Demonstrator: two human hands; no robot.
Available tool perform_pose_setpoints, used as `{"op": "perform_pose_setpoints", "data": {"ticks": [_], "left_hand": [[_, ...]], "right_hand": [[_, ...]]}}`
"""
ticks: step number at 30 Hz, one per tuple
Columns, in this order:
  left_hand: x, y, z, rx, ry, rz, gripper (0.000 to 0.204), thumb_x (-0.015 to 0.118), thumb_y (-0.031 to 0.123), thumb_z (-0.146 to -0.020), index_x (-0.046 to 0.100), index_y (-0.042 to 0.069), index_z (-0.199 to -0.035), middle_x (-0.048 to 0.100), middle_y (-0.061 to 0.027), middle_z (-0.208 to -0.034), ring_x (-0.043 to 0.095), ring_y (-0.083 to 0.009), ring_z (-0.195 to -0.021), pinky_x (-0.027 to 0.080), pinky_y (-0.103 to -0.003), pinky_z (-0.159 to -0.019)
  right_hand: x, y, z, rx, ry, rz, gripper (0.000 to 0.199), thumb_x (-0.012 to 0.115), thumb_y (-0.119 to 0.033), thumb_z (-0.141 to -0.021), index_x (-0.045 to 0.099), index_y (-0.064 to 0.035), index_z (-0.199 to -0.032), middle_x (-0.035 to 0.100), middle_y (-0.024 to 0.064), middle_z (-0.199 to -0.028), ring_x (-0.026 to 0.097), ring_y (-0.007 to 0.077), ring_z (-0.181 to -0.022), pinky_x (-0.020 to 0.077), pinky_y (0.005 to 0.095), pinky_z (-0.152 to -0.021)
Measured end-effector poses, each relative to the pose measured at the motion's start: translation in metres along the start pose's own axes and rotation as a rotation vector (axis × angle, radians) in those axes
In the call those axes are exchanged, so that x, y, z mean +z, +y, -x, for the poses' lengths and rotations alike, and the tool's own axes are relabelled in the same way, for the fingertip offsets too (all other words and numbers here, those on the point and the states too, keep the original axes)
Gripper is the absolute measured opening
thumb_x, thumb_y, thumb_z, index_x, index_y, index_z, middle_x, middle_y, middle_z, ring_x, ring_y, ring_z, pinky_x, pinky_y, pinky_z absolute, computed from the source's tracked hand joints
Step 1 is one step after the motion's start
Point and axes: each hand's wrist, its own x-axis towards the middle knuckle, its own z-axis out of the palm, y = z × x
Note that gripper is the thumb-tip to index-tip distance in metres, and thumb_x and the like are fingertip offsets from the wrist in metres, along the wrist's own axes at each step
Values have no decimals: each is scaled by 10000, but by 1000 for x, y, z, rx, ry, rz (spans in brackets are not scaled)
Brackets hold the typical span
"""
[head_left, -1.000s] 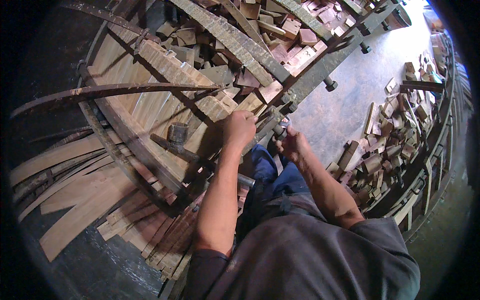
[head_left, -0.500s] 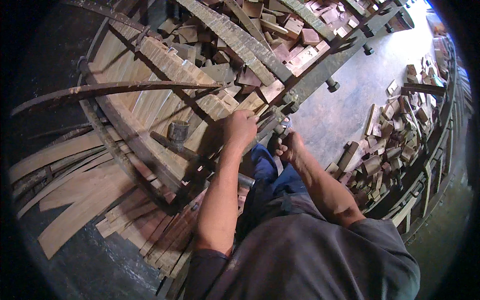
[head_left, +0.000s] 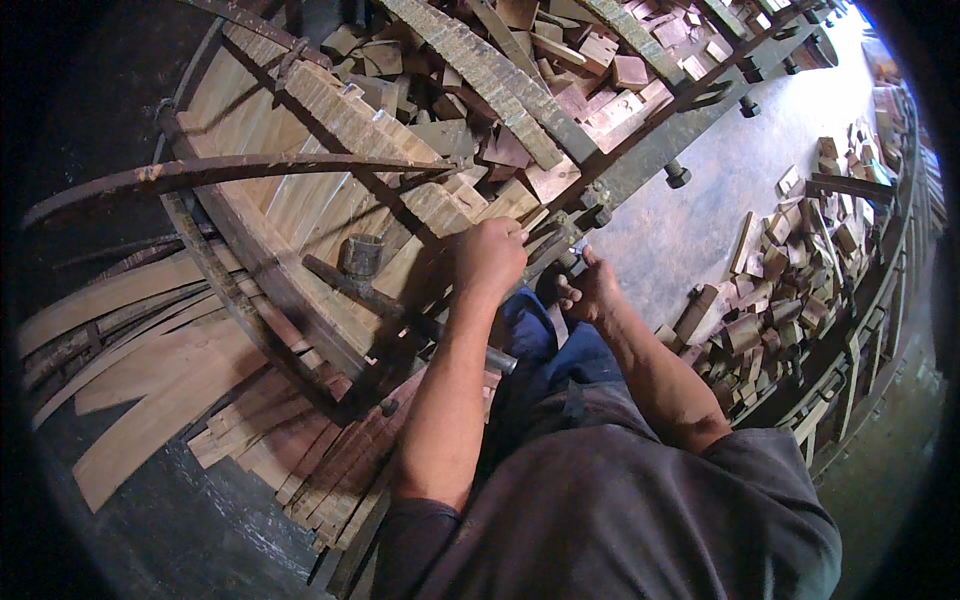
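My left hand (head_left: 490, 257) is closed at the near end of a clamped panel of pale wood strips (head_left: 318, 210). Its fingers curl over the edge beside a metal bar, and what they grip is hidden. Just to the right, my right hand (head_left: 596, 288) closes with thumb and bent fingers around the end of a threaded bolt (head_left: 569, 258) on the metal clamp frame (head_left: 655, 140). Below my left wrist, a steel rod with a pipe-like socket (head_left: 360, 256) lies across the panel. A curved rusty bar (head_left: 200, 178) passes over the strips.
Wood offcuts (head_left: 520, 100) fill the space between beams beyond the panel. More blocks (head_left: 770, 290) are heaped on the floor at right, beside a long metal frame (head_left: 880, 310). Thin boards (head_left: 170, 400) and stacked strips (head_left: 335, 460) lie at lower left. Bolt heads (head_left: 678, 175) stick out from the clamp frame.
My right hand has shifted slightly right and its thumb now points up beside the bolt. My left hand stays closed at nearly the same spot. The whole view has moved a little.
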Motion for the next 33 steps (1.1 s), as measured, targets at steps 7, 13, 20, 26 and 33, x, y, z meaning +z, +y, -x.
{"op": "perform_pose_setpoints", "data": {"ticks": [7,13,20,26,33], "left_hand": [[3,-7,-3,39,23,-46,187,679,198,-833,719,42,-928,677,-221,-900,656,-399,-854,513,-432,-763],[1,-5,-3,68,24,-47,170,679,187,-827,719,43,-909,673,-226,-881,652,-406,-849,511,-444,-749],[2,-3,-1,70,62,-95,151,683,169,-817,715,45,-896,669,-222,-864,646,-412,-836,511,-450,-742],[5,-15,5,194,131,-79,123,684,134,-806,705,43,-887,667,-219,-849,645,-411,-820,514,-447,-723],[-3,-11,8,153,89,-78,162,692,155,-802,701,39,-914,670,-216,-872,644,-412,-839,517,-446,-728]], "right_hand": [[25,8,15,-983,405,1658,433,698,-197,-723,567,9,-1081,635,235,-943,622,426,-907,508,484,-807],[-6,-12,-35,-621,84,1128,142,641,-42,-652,640,6,-785,588,101,-609,597,290,-559,495,405,-536],[-2,-30,-28,-293,6,1027,139,658,-43,-646,615,15,-765,589,104,-627,599,265,-574,486,394,-533],[19,4,-15,-768,622,1749,422,755,-205,-662,659,-42,-1039,699,163,-884,663,262,-827,518,390,-775],[-7,-47,-32,-92,-304,941,165,693,5,-662,649,14,-821,625,69,-672,584,180,-563,473,356,-524]]}}
